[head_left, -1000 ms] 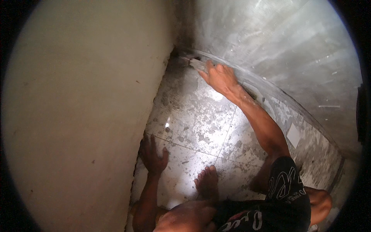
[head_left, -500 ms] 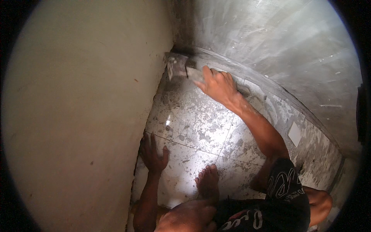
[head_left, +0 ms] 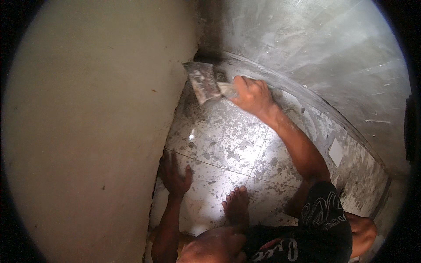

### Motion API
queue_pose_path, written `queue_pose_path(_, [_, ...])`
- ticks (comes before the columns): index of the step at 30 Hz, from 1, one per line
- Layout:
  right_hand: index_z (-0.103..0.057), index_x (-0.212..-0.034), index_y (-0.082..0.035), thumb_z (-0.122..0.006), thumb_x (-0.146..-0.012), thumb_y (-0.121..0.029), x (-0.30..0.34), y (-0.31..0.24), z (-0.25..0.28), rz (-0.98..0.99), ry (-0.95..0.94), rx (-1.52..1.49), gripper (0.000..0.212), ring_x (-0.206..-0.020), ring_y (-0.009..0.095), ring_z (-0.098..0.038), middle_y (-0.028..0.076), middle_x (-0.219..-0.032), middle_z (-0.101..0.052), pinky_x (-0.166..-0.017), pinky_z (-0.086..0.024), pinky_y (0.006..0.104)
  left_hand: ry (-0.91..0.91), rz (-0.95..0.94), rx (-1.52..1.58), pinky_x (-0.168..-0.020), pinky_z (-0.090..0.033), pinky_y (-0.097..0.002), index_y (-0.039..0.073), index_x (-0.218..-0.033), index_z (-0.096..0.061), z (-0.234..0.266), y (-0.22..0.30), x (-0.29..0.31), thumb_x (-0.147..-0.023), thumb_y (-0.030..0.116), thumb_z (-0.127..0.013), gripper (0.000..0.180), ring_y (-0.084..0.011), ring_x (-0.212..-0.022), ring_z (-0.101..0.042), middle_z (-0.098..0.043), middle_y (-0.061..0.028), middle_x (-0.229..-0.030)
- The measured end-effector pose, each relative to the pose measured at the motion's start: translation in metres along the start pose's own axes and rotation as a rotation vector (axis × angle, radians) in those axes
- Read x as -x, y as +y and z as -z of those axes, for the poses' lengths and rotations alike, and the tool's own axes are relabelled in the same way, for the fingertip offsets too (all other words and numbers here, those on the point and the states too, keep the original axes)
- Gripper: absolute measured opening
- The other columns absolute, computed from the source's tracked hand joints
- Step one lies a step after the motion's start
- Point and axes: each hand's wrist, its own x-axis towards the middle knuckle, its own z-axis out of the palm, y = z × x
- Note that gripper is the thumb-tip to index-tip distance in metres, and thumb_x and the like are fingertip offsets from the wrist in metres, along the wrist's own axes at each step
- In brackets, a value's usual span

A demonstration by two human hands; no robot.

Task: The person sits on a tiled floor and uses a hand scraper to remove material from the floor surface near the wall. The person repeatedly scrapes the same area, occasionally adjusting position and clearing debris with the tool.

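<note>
My right hand point(head_left: 253, 95) grips the pale handle of a wide-bladed scraper point(head_left: 202, 82) near the far corner. Its flat, stained blade points left, with one corner up against or very near the left wall; whether it touches the wall or the floor I cannot tell. Below it lies the white tiled floor point(head_left: 210, 127), spotted with grey dried splashes and flakes. At the foot of the left wall my left hand point(head_left: 176, 177) rests flat on the tiles, fingers stretched forward and thumb apart, holding nothing.
A smooth beige wall point(head_left: 96, 131) rises close on the left. Opposite stands a rough grey wall point(head_left: 315, 48) with a ledge along its base. A white tile-like piece point(head_left: 336, 152) lies at the right. My bare foot point(head_left: 237, 204) stands on the tiles between my arms.
The scraper's blade has lifted or turned, showing more of its face, and my right hand has shifted slightly right. My left hand has stayed in place.
</note>
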Motion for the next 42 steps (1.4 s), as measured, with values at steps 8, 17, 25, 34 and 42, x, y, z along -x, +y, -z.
queue_pose_path(8, [-0.064,-0.1,0.007,-0.07,-0.094,-0.038,-0.012,-0.012,-0.006,-0.182,-0.17,0.081,0.045,-0.05,0.031,-0.066,0.02,-0.057,-0.063,-0.046,-0.053,0.0456,0.028,-0.022,-0.056,-0.114,-0.028,-0.0599,0.007,-0.156,-0.036,0.003,-0.007,0.005,-0.09,0.037,-0.062,0.076,-0.0464,-0.14,-0.037,-0.034,-0.0257,-0.158])
queue_pose_path(17, [-0.067,-0.101,0.007,-0.064,-0.098,-0.043,-0.023,0.049,-0.024,-0.336,-0.269,0.032,0.05,-0.055,0.032,-0.068,0.025,-0.065,-0.065,-0.05,-0.054,0.0486,0.041,-0.037,-0.042,-0.114,-0.027,-0.0609,0.005,-0.154,-0.04,-0.002,0.001,0.0,-0.091,0.039,-0.061,0.074,-0.0467,-0.14,-0.037,-0.037,-0.0264,-0.155])
queue_pose_path(25, [-0.066,-0.104,0.008,-0.067,-0.095,-0.044,-0.011,0.048,-0.025,-0.252,-0.162,0.164,0.053,-0.069,0.037,-0.071,0.025,-0.068,-0.066,-0.064,-0.057,0.0486,0.01,-0.02,-0.053,-0.114,-0.027,-0.0606,0.008,-0.156,-0.035,-0.003,0.005,-0.001,-0.09,0.039,-0.062,0.078,-0.0468,-0.14,-0.037,-0.034,-0.0259,-0.158])
queue_pose_path(34, [-0.066,-0.111,0.007,-0.058,-0.099,-0.052,0.052,-0.012,0.067,-0.786,-0.389,-0.457,0.061,-0.09,0.04,-0.071,0.026,-0.092,-0.07,-0.076,-0.053,0.0463,0.044,0.061,0.091,-0.113,-0.031,-0.0583,0.006,-0.153,-0.04,0.002,0.013,-0.015,-0.09,0.037,-0.068,0.076,-0.0456,-0.139,-0.04,-0.037,-0.0267,-0.155])
queue_pose_path(42, [-0.065,-0.086,0.003,-0.068,-0.094,-0.048,0.195,-0.025,0.052,-0.965,-0.087,-0.208,0.052,-0.062,0.031,-0.063,0.018,-0.067,-0.063,-0.062,-0.047,0.0442,0.043,-0.332,0.325,-0.114,-0.034,-0.0539,0.0,-0.147,-0.044,0.007,0.12,-0.231,-0.095,0.044,-0.066,0.072,-0.044,-0.139,-0.041,-0.041,-0.0284,-0.152])
